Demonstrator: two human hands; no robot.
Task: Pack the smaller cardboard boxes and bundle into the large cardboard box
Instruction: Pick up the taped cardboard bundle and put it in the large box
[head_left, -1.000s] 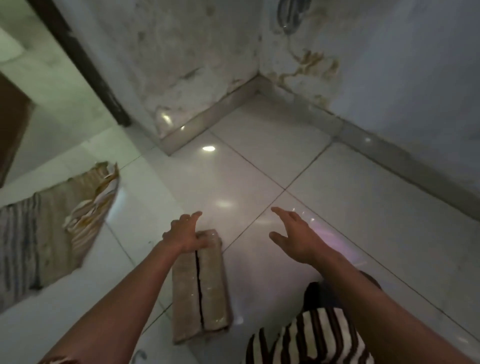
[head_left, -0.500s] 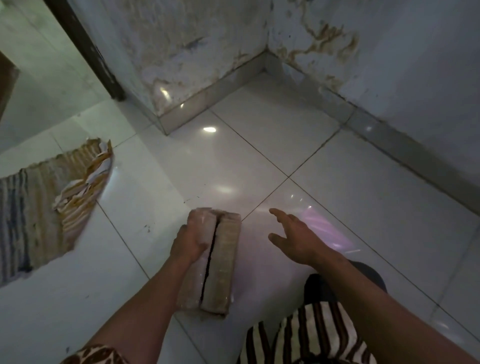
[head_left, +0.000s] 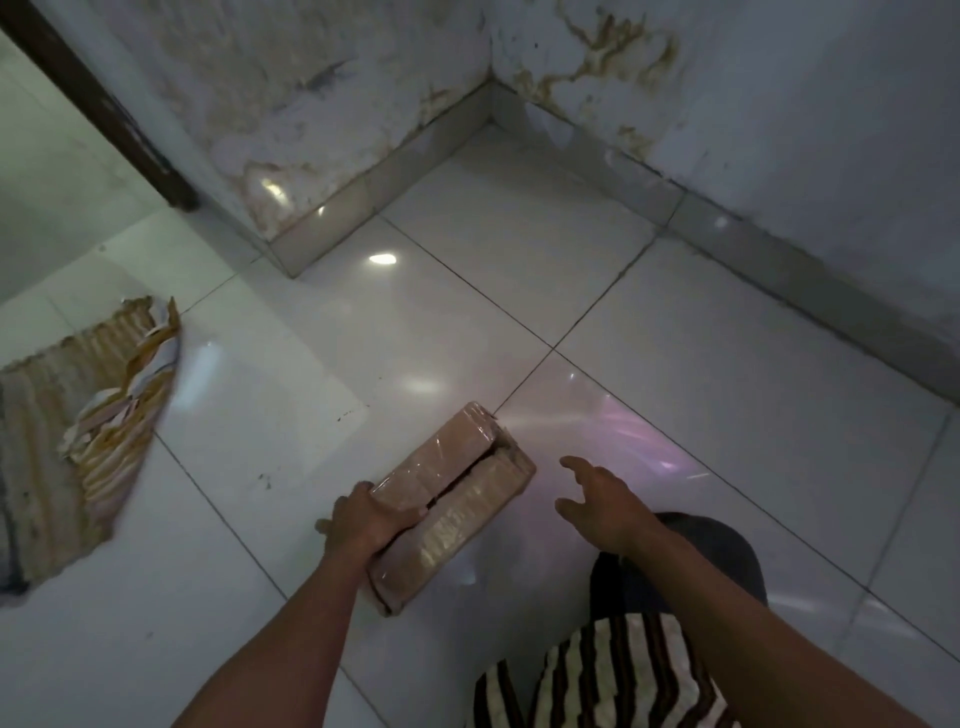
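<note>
A: Report the surroundings, largest item first.

B: A glossy white tiled floor (head_left: 675, 364) filled most of the view and carried several light reflections. Two stained walls (head_left: 311, 78) met at a corner at the top, with a pale skirting (head_left: 426, 150) along their base. A dark door frame (head_left: 104, 109) ran diagonally at the upper left.

A: Next item.

B: A frayed striped mat (head_left: 78, 431) lay on the floor at the left edge, with its torn end toward the middle. It was well apart from the hands.

A: Location of the task item?

B: The bundle (head_left: 457, 499) was at lower centre. It consisted of two tan blocks side by side under clear wrap, with a dark gap between them. Its long axis ran from lower left to upper right. Whether its far end touched the floor could not be determined.

A: Left hand status?

B: The left hand (head_left: 369, 525) was clamped on the near left part of the bundle. Its fingers (head_left: 405, 512) wrapped over the top face.

A: Right hand status?

B: The right hand (head_left: 602, 504) was empty, with fingers spread apart. It was positioned just to the right of the bundle without touching it.

A: Other items?

B: Striped clothing (head_left: 597, 680) and a dark knee (head_left: 717, 551) occupied the lower right, beneath the right forearm.
</note>
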